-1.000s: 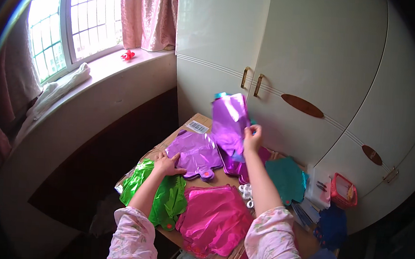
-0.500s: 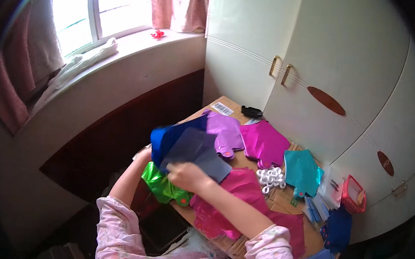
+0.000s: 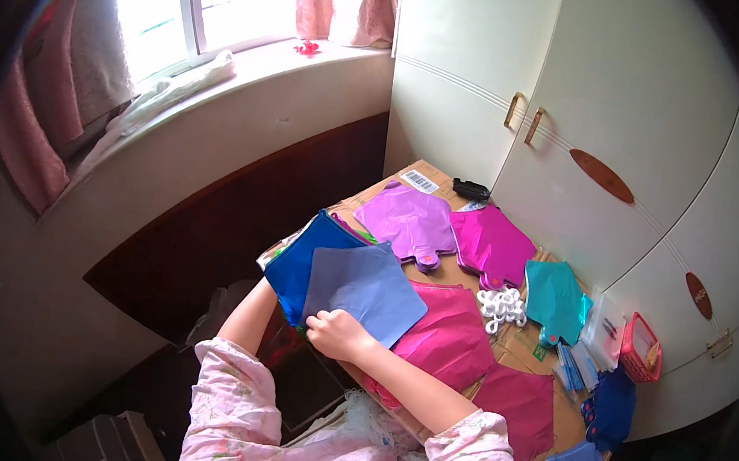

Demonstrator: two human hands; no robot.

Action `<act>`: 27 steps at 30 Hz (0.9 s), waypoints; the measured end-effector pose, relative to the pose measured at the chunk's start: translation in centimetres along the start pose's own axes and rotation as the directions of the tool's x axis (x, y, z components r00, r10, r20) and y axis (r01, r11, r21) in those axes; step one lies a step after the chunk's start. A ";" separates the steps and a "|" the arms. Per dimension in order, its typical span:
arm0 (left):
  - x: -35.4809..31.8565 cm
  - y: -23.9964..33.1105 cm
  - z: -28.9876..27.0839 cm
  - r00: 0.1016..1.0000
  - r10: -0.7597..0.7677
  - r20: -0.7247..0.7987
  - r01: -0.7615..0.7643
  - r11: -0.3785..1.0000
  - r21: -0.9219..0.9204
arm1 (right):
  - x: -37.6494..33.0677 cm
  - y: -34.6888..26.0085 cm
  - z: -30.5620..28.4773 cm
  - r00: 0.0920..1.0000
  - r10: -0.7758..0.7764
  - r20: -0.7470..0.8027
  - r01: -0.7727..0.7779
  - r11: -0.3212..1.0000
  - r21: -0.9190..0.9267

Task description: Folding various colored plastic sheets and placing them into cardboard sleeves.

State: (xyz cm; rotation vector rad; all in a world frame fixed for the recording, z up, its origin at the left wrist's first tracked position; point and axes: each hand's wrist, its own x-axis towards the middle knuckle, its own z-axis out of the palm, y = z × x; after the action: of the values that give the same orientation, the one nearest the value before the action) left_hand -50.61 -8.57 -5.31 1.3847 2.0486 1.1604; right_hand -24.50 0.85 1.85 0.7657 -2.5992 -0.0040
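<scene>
My right hand is closed, gripping the near left corner of a translucent grey-blue sheet. The sheet lies over a shiny dark blue foil piece, which covers my left hand. Only my left forearm shows, reaching under the blue foil's left side, so its fingers are hidden. Just right of the sheet is a shiny pink foil piece, partly beneath my right forearm. A lilac foil stack with a rounded tab lies beyond the sheet. Slivers of green foil peek out around the blue one.
On the cardboard surface lie a magenta foil stack, a teal one, white rings and a black object. At right are a red basket and dark blue pieces. White cupboards stand behind.
The blue foil and grey-blue sheet now lie flatter and spread wider, covering most of the green foil. My right hand still grips the sheet's corner. The whole view has shifted slightly.
</scene>
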 end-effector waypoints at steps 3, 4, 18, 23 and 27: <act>-1.5 -1.0 -2.6 0.998 -0.003 -0.069 -0.001 0.998 -0.062 | 0.4 -0.3 0.2 0.989 0.145 -0.003 -0.142 0.977 0.159; -0.6 2.2 -1.5 0.990 -0.034 -0.140 0.024 0.997 -0.077 | -0.6 0.6 0.2 0.967 0.250 0.040 -0.252 0.939 0.234; -16.8 16.3 6.0 0.862 0.184 -0.472 -0.037 0.952 0.304 | -0.6 2.6 0.2 0.816 0.537 0.213 -0.541 0.583 0.606; -16.1 16.1 5.7 0.907 0.241 -0.347 -0.052 0.879 0.473 | -0.8 2.6 0.1 0.793 0.549 0.264 -0.579 0.546 0.605; -15.7 16.5 5.4 0.923 0.224 -0.313 0.001 0.812 0.584 | -0.6 2.7 -0.5 0.771 0.553 0.315 -0.607 0.487 0.629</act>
State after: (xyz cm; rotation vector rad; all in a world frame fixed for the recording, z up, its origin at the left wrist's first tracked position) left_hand -30.85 -17.75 3.24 1.6733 2.7926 0.9278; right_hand -25.26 3.48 2.43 0.0106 -2.7695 1.2685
